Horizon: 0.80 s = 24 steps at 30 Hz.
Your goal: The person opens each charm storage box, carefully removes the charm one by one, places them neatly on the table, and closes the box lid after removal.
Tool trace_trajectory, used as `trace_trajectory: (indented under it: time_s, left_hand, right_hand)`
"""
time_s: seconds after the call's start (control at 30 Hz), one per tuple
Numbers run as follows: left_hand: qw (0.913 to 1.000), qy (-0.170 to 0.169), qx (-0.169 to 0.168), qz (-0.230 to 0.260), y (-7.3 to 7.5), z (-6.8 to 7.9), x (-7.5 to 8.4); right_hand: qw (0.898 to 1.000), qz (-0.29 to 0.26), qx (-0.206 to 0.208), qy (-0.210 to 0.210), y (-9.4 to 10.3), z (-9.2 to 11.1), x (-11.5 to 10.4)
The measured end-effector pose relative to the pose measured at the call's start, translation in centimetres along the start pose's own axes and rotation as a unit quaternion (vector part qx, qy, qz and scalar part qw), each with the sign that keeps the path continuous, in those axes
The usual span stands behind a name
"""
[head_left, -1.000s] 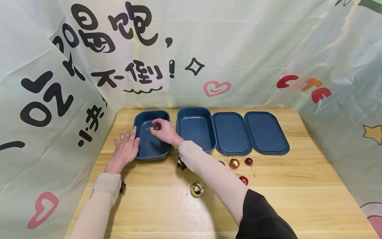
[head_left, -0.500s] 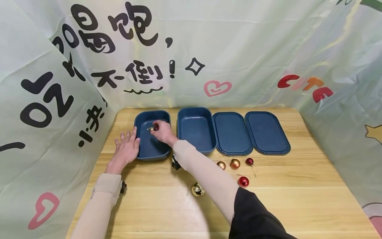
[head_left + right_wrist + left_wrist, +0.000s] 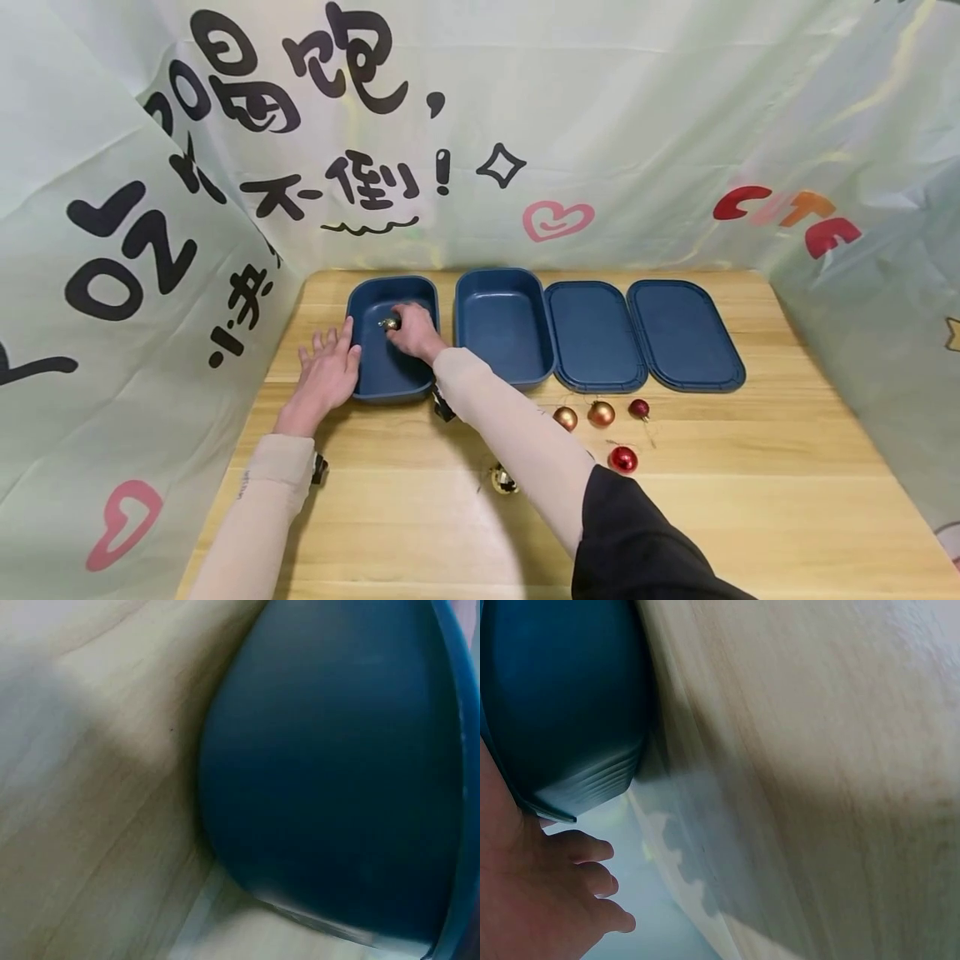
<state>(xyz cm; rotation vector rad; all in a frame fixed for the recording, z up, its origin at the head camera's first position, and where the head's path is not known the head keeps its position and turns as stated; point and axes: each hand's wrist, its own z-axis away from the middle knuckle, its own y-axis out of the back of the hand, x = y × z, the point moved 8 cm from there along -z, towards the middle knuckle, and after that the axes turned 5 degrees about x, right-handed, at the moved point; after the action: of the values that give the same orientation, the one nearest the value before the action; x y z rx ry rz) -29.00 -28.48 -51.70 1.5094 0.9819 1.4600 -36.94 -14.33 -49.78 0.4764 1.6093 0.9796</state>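
1. Right hand (image 3: 415, 329): inside the left blue box (image 3: 393, 371), fingers and thumb pinching a small gold ornament (image 3: 390, 323). Can't tell from here if the ornament touches the box floor.
2. Left hand (image 3: 330, 373): fingers extended and spread, gripping nothing, resting against the box's outer side, left of the right hand.
3. Second blue box (image 3: 504, 333): just right of the right hand, open side up.
4. Two flat blue lids (image 3: 598, 337) further right of that hand, past the second box, side by side.
5. Nearer the person than the right hand, and to its right: two orange-gold baubles (image 3: 601, 414), a dark red bauble (image 3: 639, 408) and a bright red bauble (image 3: 622, 459).
6. Larger gold bauble (image 3: 504, 479): beside the right forearm, partly hidden by the beige sleeve (image 3: 517, 442).
7. All on a wooden table (image 3: 397, 517); printed cloth (image 3: 637, 125) hangs beyond both hands.
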Motion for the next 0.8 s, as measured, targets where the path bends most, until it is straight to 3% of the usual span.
trace_trajectory:
  time_s: [0.23,0.8]
  left_hand:
    - [1.0,0.004,0.004,0.002,-0.08,-0.01,-0.11]
    - [0.9999,0.002,0.014,0.007,0.04,-0.07,-0.2]
  right_hand:
    - [0.999,0.034,-0.011,0.006,-0.68,-0.21,0.02]
    - [1.0,0.02,0.012,-0.004,-1.06,-0.24,0.26]
